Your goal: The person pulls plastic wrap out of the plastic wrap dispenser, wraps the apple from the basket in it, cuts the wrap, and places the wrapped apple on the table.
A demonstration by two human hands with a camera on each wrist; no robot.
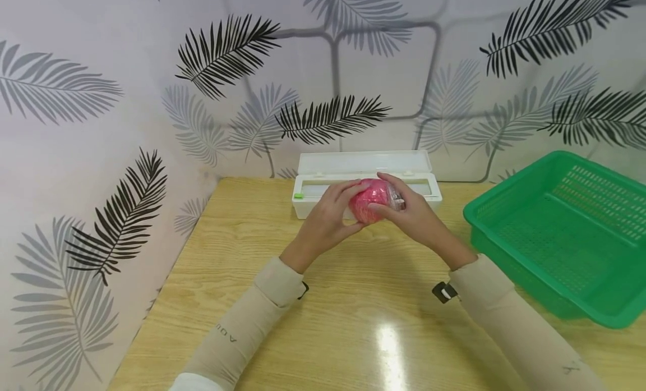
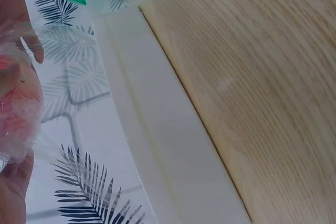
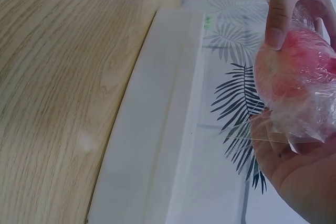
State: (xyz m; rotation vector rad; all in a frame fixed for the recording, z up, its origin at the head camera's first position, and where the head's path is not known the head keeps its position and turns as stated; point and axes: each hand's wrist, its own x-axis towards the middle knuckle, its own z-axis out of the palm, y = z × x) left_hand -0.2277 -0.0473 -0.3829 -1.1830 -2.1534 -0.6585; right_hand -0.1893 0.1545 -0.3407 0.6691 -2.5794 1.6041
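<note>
A round pink-red fruit (image 1: 370,201), with a yellowish patch in the right wrist view, is wrapped in crinkled clear cling film (image 3: 310,106). Both hands hold it up in front of a long white box. My left hand (image 1: 328,214) grips its left side, fingers over the top and thumb below. On the other side my right hand (image 1: 411,208) curls round the fruit, its thumb on the near face. Loose film bunches at the right end, by the right palm. Which kind of fruit it is, I cannot tell.
Behind the hands, the white box (image 1: 301,209) stands against the patterned wall with its translucent lid (image 1: 363,162) raised. A small green piece (image 1: 299,196) sits on its left end. At the right is a green plastic basket (image 1: 525,256) on the wooden table (image 1: 348,323).
</note>
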